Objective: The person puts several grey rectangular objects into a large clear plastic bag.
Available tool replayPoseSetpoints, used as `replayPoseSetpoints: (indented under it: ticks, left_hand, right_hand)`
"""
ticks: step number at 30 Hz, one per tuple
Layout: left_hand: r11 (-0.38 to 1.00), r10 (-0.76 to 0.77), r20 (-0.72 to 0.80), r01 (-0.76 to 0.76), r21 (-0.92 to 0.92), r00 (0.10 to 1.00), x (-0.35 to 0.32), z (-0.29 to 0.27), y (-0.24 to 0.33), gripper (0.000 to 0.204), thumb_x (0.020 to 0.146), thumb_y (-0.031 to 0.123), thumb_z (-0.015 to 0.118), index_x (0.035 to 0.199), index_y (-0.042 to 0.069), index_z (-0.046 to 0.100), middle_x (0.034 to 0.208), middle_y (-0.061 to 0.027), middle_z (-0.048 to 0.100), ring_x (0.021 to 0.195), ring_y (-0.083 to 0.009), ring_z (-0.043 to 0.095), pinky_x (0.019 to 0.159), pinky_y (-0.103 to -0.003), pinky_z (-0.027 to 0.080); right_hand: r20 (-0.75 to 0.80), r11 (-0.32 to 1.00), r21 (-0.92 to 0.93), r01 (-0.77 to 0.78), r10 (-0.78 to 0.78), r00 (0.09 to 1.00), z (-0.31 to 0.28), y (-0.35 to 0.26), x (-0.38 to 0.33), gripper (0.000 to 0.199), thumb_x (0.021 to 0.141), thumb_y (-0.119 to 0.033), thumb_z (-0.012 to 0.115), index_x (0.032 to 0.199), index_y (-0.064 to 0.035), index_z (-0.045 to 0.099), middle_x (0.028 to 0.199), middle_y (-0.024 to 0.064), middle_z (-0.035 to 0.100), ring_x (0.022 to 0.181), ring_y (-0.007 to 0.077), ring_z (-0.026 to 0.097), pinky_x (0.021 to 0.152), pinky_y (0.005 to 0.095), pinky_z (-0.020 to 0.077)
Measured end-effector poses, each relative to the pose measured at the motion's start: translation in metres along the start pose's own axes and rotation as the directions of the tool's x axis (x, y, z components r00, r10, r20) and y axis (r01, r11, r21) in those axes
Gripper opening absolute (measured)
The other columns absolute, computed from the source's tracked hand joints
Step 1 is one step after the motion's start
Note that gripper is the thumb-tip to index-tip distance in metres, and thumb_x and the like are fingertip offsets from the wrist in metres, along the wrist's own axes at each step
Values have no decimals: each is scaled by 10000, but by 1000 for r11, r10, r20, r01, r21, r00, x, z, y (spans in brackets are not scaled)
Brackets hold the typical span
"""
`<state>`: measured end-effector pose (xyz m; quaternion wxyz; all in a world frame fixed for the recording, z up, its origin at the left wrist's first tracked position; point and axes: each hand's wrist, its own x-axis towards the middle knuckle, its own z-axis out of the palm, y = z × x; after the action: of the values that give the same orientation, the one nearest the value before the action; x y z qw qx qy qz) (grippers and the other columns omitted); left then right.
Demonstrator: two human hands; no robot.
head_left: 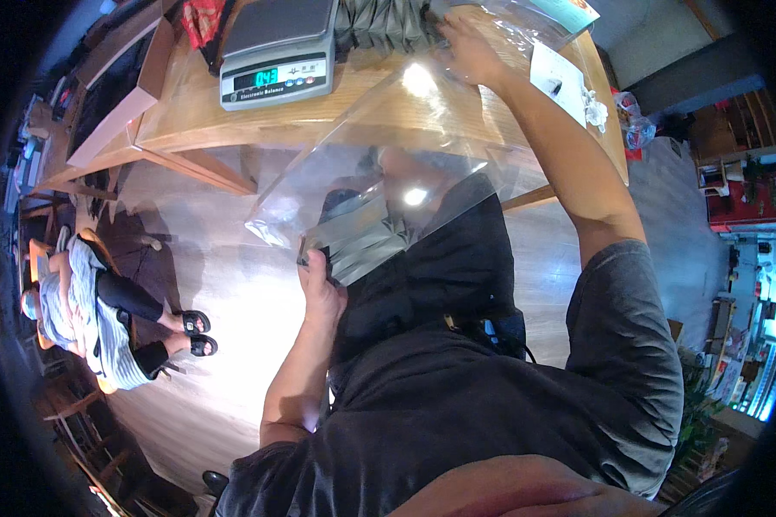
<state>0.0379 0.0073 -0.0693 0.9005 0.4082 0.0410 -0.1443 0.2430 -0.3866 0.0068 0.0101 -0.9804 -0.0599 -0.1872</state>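
My left hand (pixel 322 289) grips the lower end of a large clear plastic bag (pixel 379 146) that holds a stack of grey folded packets (pixel 362 241) at its bottom, held over my lap. My right hand (pixel 467 45) reaches up onto the wooden table (pixel 233 112), its fingers closed on the upper edge of the same bag beside a row of grey packets (pixel 384 24) on the table. The bag stretches slanted between both hands.
A grey digital scale (pixel 276 50) with a lit display stands on the table. A cardboard box (pixel 121 82) is at the far left. White paper and small bags (pixel 569 82) lie at the table's right end. A person (pixel 103 310) sits on a chair at the left.
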Motion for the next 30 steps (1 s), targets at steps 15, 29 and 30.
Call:
replayPoseSetpoints:
  ticks: [15, 29, 30]
  left_hand:
    - [998, 46, 104, -49, 27, 993, -3, 18, 2, 681, 848, 454, 675, 1291, 4, 420, 1215, -97, 528, 1134, -203, 494, 979, -345, 386]
    - [961, -32, 491, -107, 254, 871, -33, 40, 15, 721, 817, 484, 684, 1310, 24, 430, 1210, -81, 530, 1129, -194, 499, 980, -334, 376]
    - [969, -21, 499, -105, 222, 866, -37, 46, 16, 667, 816, 465, 691, 1258, 26, 454, 1148, -64, 545, 1071, -168, 506, 942, -309, 382]
  right_hand:
    - [-488, 497, 850, 174, 620, 615, -244, -54, -165, 354, 870, 58, 597, 1220, 41, 542, 995, 98, 645, 909, 148, 631, 833, 281, 524]
    - [-463, 505, 852, 136, 606, 647, -253, -140, -284, 449, 871, 11, 644, 1259, 12, 418, 932, 93, 686, 851, 90, 616, 761, 209, 487]
    - [-458, 520, 847, 109, 612, 644, -249, -138, -289, 333, 898, -41, 628, 1195, 13, 486, 946, 100, 684, 828, 91, 619, 761, 220, 494]
